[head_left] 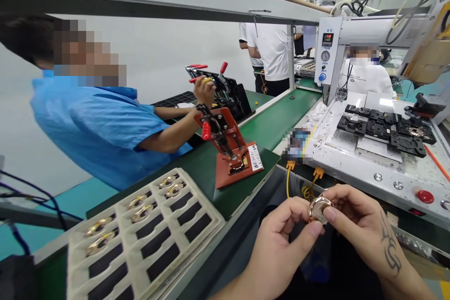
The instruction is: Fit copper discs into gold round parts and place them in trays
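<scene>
Head view: the left hand [281, 236] and right hand [355, 220] meet low in the frame, both pinched on a small rose-gold ring [319, 209] held between thumbs and fingertips, its round face turned up toward the camera. The right forearm bears a dark tattoo. Just beyond, on the green tabletop [277, 122], stands a red clamp [230, 147] with a white label, its writing too small to read. A tray [140, 234] of similar rings lies to the left.
</scene>
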The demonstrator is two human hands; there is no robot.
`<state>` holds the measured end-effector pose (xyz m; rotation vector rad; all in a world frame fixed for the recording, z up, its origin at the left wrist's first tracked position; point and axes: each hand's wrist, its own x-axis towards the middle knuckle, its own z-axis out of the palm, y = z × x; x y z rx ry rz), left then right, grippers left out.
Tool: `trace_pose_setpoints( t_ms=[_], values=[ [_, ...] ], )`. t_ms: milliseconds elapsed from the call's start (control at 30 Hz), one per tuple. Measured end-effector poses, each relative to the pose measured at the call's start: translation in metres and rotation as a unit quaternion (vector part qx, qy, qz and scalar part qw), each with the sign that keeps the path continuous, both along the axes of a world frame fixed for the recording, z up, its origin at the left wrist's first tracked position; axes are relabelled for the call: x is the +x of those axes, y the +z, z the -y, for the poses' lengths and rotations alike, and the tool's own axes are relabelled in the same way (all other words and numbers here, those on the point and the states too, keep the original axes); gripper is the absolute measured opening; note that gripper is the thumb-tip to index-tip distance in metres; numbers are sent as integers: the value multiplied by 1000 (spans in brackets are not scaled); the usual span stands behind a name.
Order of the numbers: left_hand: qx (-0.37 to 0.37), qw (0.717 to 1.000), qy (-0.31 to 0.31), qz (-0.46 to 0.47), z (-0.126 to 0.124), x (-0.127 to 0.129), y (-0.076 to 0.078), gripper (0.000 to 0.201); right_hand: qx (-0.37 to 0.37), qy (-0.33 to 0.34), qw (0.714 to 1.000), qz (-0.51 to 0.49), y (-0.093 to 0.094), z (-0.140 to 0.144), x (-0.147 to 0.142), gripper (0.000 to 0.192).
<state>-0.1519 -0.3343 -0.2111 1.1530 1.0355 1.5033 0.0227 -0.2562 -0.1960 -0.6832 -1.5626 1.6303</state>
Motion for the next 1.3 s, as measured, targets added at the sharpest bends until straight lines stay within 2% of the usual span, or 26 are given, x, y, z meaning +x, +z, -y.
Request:
trace_pose_setpoints(
  t_ms=[233, 433, 567, 700, 1300],
  values=[
    [-25, 1000, 2, 5, -1, 1, 2, 23, 1, -6, 1000, 13, 0, 0, 0, 17],
    [-70, 997, -5, 37, -3, -4, 12, 33, -29, 3, 999, 13, -6, -4, -4, 23],
    [-111, 994, 2, 13, -6, -13, 19, 39, -61, 37, 997, 26, -13, -6, -6, 29],
    [-117, 993, 10, -12, -7, -18, 22, 40, -61, 50, 996, 39, -16, -6, -7, 30],
    [-115, 992, -31, 50, 2, -11, 16, 41, -24, 3, 999, 43, -9, -2, -6, 31]
  ],
)
